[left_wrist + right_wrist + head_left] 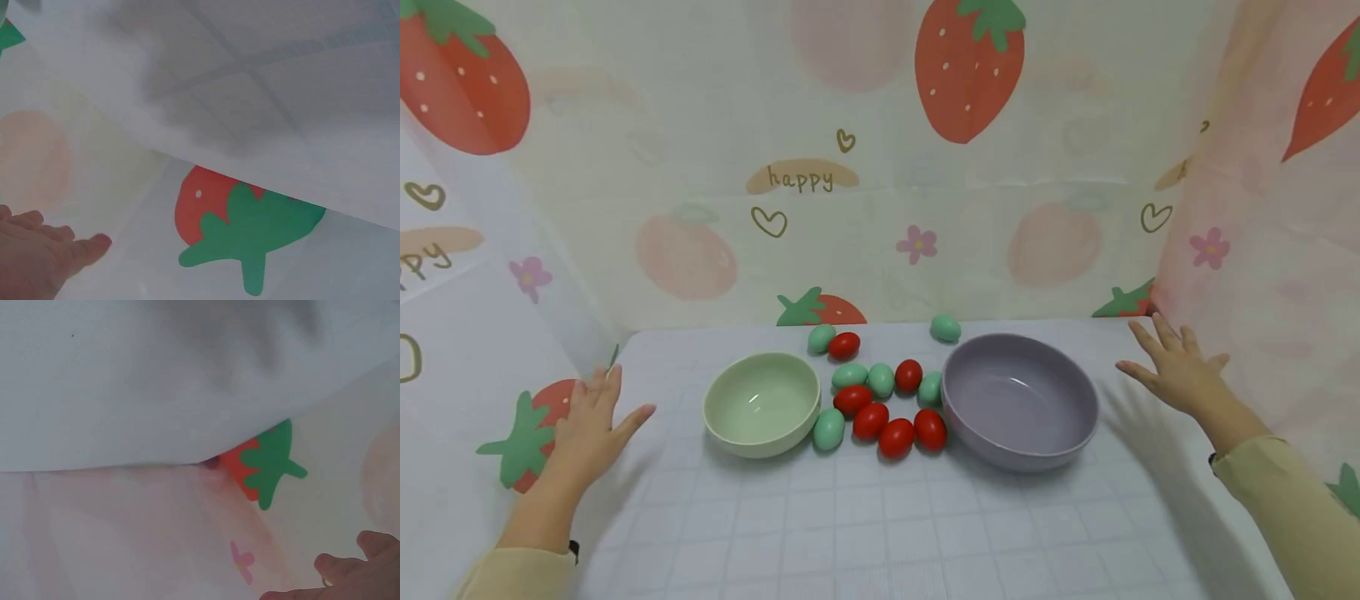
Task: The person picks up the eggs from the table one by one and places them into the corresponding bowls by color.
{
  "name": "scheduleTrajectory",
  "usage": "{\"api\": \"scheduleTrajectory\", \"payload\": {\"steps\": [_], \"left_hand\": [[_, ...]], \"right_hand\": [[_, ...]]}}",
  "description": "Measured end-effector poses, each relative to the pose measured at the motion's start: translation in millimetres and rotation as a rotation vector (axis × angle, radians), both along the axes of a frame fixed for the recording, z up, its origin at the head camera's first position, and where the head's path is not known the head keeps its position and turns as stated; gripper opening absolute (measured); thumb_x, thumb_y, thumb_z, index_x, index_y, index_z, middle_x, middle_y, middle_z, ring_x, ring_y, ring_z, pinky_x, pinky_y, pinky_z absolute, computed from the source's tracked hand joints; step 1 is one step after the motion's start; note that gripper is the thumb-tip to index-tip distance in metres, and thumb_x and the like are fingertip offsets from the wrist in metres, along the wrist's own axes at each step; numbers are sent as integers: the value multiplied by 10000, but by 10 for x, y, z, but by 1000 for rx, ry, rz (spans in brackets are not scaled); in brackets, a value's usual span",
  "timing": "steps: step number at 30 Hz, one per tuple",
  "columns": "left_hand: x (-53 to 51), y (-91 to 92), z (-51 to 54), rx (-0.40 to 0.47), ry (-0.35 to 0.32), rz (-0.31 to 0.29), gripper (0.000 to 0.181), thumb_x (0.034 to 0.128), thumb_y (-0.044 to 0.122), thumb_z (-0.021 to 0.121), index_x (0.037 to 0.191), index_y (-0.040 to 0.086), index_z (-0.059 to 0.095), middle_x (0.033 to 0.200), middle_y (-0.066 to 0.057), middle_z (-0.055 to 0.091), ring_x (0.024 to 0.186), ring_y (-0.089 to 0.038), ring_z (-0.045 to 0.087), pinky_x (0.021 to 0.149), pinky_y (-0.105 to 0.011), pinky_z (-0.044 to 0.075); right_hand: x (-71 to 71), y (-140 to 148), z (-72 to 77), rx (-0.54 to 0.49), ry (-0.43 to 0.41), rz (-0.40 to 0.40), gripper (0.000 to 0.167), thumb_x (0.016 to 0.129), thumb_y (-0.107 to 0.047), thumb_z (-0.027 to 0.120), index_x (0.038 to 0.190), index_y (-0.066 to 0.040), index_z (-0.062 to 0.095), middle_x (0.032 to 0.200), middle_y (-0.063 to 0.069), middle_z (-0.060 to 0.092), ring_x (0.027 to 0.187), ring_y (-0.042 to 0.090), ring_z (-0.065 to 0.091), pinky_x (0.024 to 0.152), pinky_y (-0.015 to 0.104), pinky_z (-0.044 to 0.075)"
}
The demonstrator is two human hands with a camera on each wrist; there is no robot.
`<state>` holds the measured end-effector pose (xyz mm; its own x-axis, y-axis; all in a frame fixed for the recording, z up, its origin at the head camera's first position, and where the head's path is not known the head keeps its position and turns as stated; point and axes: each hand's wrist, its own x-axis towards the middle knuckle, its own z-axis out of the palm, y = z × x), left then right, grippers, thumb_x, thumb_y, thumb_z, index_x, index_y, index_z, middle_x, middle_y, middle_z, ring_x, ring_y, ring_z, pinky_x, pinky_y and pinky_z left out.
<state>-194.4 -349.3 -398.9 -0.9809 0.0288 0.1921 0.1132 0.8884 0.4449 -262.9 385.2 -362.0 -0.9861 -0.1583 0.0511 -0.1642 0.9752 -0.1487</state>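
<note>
My left hand (586, 429) hovers left of the light green bowl (762, 405), fingers spread and holding nothing. On the far side, my right hand (1182, 371) is raised to the right of the larger purple bowl (1019, 402), its fingers also spread. Between the bowls lie several red eggs (897, 438) and several mint green eggs (829, 429), toy-like and smooth. One mint egg (945, 328) sits behind the others near the back edge. Both bowls show bare insides. In the wrist views, parts of the left hand (44, 256) and right hand (356, 572) appear at the lower corners.
The white table (820, 533) has a faint grid pattern. Behind it hangs a strawberry-print curtain (700, 183), with similar cloth along the left and right sides, close to each hand.
</note>
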Motion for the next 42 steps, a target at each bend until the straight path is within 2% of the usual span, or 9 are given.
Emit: {"api": "scheduleTrajectory", "payload": {"steps": [3,7,10,15,19,22,29,37,42], "left_hand": [[-12,69,22,102,9,-35,849,1014,365,506,1499,-96,-17,1507,-400,52,1385,-558,14,1041,-730,100],[-30,189,77,246,-72,-46,888,1001,332,549,1514,-31,-77,1516,-371,93,1370,-558,125,1063,-683,166],[-63,288,103,388,-157,-73,904,996,285,568,1520,20,-119,1539,-336,75,1379,-537,147,1057,-648,221],[-104,447,75,625,-276,-147,874,991,138,573,1532,45,-107,1574,-275,56,1410,-465,154,1067,-487,281],[-115,523,59,771,-345,-177,854,994,80,542,1537,76,-117,1592,-228,18,1431,-428,105,1094,-466,252],[-125,548,70,817,-362,-183,838,995,53,522,1538,80,-116,1597,-213,5,1440,-411,84,1107,-478,231],[-187,594,77,876,-369,-194,779,986,-7,494,1538,20,-55,1594,-219,22,1440,-405,88,1088,-322,312],[-249,622,-10,905,-402,-160,801,971,-41,510,1534,19,-56,1588,-218,4,1438,-413,24,1120,-450,224],[-252,648,-52,919,-427,-117,781,972,-37,512,1540,18,-21,1595,-188,9,1445,-395,35,1112,-401,277]], "right_hand": [[-15,-16,4,-1,19,14,812,982,-593,397,1560,-116,84,1569,285,-18,1330,642,27,799,906,35],[-33,-53,24,-10,38,33,806,982,-577,418,1569,-160,56,1565,291,33,1329,638,56,796,906,52],[-39,-88,60,-17,47,41,804,982,-569,430,1570,-166,58,1564,286,55,1338,619,67,802,903,62],[-49,-197,170,-73,21,79,793,992,-516,462,1564,-117,85,1567,292,42,1380,570,10,848,885,54],[-74,-339,280,-141,-10,122,776,995,-467,495,1561,-94,115,1572,290,27,1393,555,-20,918,850,37],[-114,-442,363,-142,11,160,761,994,-437,517,1555,-80,148,1571,293,52,1384,565,48,968,811,72],[-233,-658,566,-164,5,234,733,995,-362,549,1545,-50,178,1566,301,72,1379,566,101,1047,729,123],[-421,-1030,720,-241,-81,343,710,1005,-329,540,1551,-57,177,1582,272,63,1436,463,55,1094,673,117],[-561,-1252,734,-251,-113,394,691,1001,-345,543,1548,-74,217,1599,219,82,1451,421,58,1114,646,106]]}}
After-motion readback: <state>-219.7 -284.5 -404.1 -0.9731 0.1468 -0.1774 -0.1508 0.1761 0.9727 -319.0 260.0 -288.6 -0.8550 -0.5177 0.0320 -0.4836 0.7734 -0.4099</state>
